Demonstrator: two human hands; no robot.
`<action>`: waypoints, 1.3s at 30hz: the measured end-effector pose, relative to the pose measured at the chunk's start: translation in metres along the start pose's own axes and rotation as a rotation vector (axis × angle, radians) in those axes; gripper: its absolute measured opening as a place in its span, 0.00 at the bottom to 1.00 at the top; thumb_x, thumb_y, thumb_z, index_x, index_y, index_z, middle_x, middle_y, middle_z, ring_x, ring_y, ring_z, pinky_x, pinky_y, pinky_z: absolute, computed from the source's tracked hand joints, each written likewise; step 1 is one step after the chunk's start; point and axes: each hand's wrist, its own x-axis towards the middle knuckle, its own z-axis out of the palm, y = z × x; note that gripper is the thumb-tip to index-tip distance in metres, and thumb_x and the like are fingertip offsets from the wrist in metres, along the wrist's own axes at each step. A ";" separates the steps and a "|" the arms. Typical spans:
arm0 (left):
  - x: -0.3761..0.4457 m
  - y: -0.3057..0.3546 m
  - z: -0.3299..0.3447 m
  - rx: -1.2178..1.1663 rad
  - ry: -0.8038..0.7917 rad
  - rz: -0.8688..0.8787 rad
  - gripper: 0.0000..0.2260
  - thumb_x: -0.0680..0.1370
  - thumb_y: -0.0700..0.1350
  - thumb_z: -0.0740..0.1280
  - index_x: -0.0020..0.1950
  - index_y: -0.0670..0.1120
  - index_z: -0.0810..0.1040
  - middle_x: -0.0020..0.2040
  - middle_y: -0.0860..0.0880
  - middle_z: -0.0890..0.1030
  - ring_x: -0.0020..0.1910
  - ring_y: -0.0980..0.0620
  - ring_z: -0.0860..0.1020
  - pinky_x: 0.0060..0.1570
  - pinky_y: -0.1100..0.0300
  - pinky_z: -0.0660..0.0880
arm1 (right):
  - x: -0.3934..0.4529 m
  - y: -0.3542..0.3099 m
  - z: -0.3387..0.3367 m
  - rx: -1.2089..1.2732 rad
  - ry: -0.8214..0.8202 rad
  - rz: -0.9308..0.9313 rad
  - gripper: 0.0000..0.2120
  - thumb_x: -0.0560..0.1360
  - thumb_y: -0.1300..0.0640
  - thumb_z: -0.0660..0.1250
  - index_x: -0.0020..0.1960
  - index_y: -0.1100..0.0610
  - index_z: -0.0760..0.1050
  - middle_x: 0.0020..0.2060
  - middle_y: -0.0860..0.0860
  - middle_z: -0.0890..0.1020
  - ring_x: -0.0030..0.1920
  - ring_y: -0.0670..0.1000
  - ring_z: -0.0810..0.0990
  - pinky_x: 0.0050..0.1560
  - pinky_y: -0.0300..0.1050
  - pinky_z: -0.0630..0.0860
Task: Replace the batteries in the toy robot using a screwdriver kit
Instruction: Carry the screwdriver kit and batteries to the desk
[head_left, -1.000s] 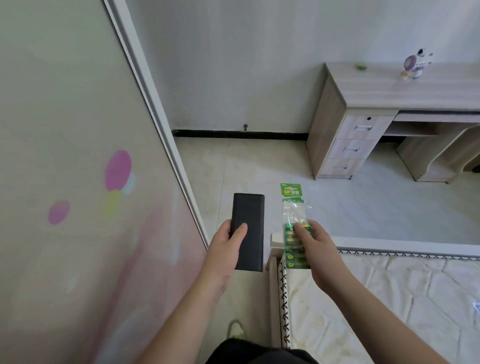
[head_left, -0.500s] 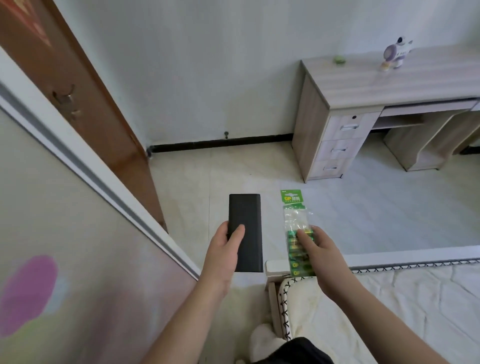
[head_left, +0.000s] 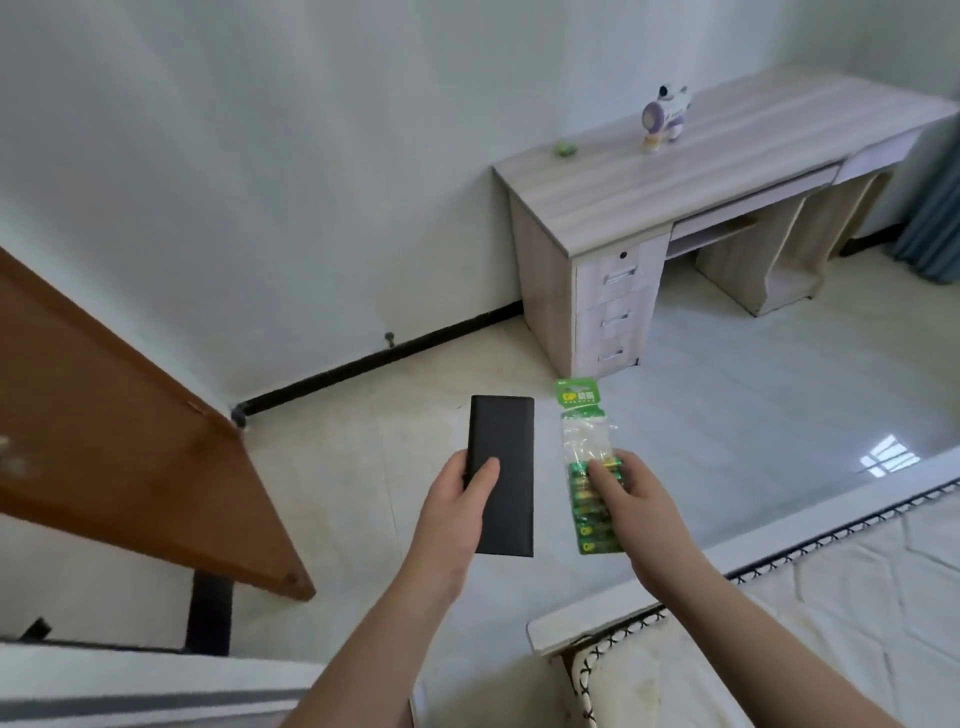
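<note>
One black case (head_left: 502, 474), one battery pack (head_left: 589, 467), one toy robot (head_left: 664, 117). Left hand (head_left: 453, 514) grips the case's lower half, thumb on top; long axis points away from the person. Right hand (head_left: 636, 506) pinches the pack mid-length, green header far end. Robot stands upright on the desk (head_left: 691, 176), well apart.

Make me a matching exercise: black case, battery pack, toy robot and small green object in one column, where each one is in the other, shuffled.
Things:
1. black case
2. battery pack
3. toy robot
4. small green object

Places:
A. standing on the desk, towards its far side
B. held in the left hand
C. lying on the desk near the wall
D. held in the right hand

Pairs: 1-B, 2-D, 3-A, 4-C
</note>
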 end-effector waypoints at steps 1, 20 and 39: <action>0.007 0.003 0.005 0.001 -0.012 0.000 0.06 0.81 0.48 0.64 0.54 0.52 0.79 0.48 0.55 0.84 0.47 0.56 0.82 0.46 0.60 0.77 | 0.004 -0.004 -0.004 0.018 0.034 -0.002 0.07 0.79 0.49 0.62 0.56 0.49 0.74 0.45 0.53 0.82 0.44 0.54 0.83 0.46 0.53 0.80; 0.208 0.070 0.029 -0.015 -0.422 -0.006 0.08 0.81 0.49 0.63 0.56 0.51 0.79 0.52 0.50 0.84 0.52 0.51 0.82 0.54 0.51 0.79 | 0.115 -0.054 0.010 0.181 0.556 -0.012 0.05 0.78 0.50 0.64 0.54 0.47 0.75 0.44 0.53 0.82 0.41 0.54 0.82 0.47 0.56 0.80; 0.387 0.188 0.052 0.103 -0.848 0.167 0.10 0.76 0.58 0.64 0.55 0.59 0.77 0.51 0.54 0.83 0.54 0.50 0.81 0.57 0.44 0.78 | 0.242 -0.172 0.078 0.267 0.813 -0.124 0.06 0.80 0.51 0.62 0.55 0.50 0.74 0.46 0.55 0.81 0.43 0.53 0.82 0.40 0.47 0.77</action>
